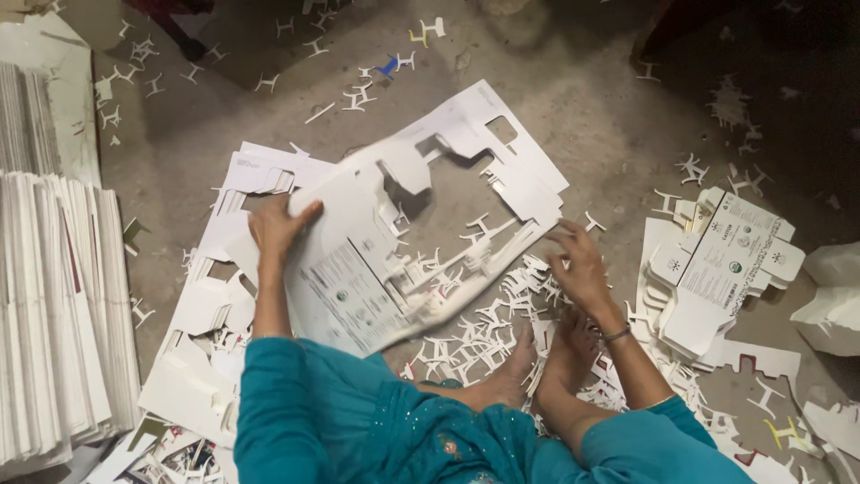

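My left hand (pixel 276 226) grips the left edge of a white die-cut cardboard sheet (pixel 349 269) with printed box panels, held tilted above the floor. The sheet's far part (pixel 502 161) is a punched-out frame with holes. My right hand (pixel 580 267) pinches the torn waste strips at the sheet's right edge, fingers closed on them. Below the sheet lies a heap of small white offcuts (pixel 475 332), just in front of my bare feet (pixel 528 367). I wear teal sleeves.
A tall stack of white sheets (pixel 63 314) stands at the left. Punched waste frames (pixel 206 332) pile under my left arm. A stack of finished box blanks (pixel 717 269) lies at the right. Scraps (pixel 358 94) dot the concrete floor.
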